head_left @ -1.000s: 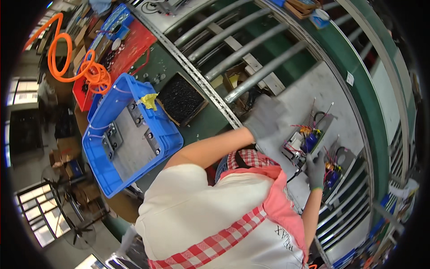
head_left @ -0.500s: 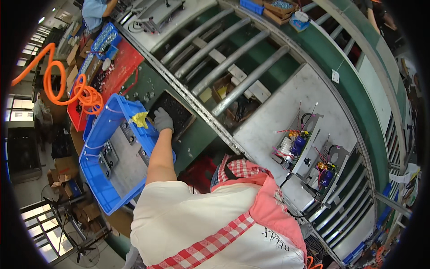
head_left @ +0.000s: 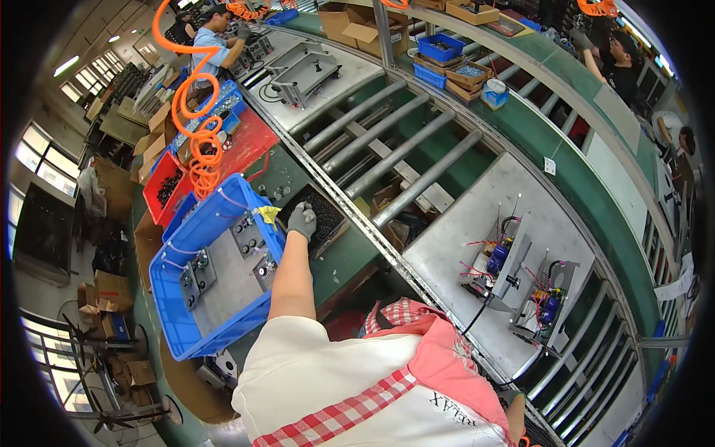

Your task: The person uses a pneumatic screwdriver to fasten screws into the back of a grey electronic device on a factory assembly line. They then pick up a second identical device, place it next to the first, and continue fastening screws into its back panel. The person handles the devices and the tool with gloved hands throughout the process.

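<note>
Parts tray (head_left: pixel 332 241): just right of blue crate (head_left: pixel 170 313). Left hand (head_left: pixel 302 220) over tray, fingers curled; pinch cannot be told. Right hand: unseen. Black parts (head_left: pixel 325 216) could be spilled if tray is snagged.

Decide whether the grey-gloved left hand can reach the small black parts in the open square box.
Likely yes: the grey-gloved left hand appears over the small black parts, nothing covers the rest of them, and the blue plastic crate stands to one side, not in the way.
</note>
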### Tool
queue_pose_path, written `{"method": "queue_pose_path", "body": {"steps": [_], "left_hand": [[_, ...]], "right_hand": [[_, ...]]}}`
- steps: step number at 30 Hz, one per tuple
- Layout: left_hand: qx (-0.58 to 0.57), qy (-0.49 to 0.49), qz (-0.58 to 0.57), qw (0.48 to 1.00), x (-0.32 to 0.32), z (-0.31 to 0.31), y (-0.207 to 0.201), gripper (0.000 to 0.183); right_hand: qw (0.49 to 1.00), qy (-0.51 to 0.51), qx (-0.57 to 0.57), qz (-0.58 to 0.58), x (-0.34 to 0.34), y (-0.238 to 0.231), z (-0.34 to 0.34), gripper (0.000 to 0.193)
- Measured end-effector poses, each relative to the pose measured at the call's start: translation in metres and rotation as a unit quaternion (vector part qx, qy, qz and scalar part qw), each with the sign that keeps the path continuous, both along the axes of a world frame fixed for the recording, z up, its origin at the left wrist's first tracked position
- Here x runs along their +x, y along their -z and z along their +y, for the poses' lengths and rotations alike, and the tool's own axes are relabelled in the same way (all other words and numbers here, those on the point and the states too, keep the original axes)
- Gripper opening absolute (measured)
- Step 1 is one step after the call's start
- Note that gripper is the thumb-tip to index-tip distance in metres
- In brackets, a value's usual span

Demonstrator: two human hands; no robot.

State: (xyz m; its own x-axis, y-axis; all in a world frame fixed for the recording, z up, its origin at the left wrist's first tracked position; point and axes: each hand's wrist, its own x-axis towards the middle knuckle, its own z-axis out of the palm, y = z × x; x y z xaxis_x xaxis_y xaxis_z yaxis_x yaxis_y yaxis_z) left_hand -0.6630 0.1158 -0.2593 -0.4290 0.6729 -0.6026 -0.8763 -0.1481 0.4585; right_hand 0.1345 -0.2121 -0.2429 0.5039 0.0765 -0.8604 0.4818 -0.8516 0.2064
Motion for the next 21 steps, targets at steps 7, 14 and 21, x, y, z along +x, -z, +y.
{"method": "queue_pose_path", "body": {"steps": [7, 14, 21], "left_hand": [[-0.039, 0.005, -0.074, 0.997, 0.012, -0.026, -0.015, 0.031], [-0.016, 0.041, -0.017, 0.999, 0.02, -0.04, -0.017, 0.02], [0.062, 0.095, 0.028, 0.993, 0.044, -0.042, -0.045, 0.012]], "right_hand": [[0.997, 0.009, -0.003, 0.082, 0.008, -0.04, -0.017, 0.033], [0.89, -0.281, 0.302, 0.192, 0.019, -0.186, -0.05, 0.052], [0.511, 0.209, 0.603, 0.576, -0.042, -0.19, -0.078, 0.069]]}}
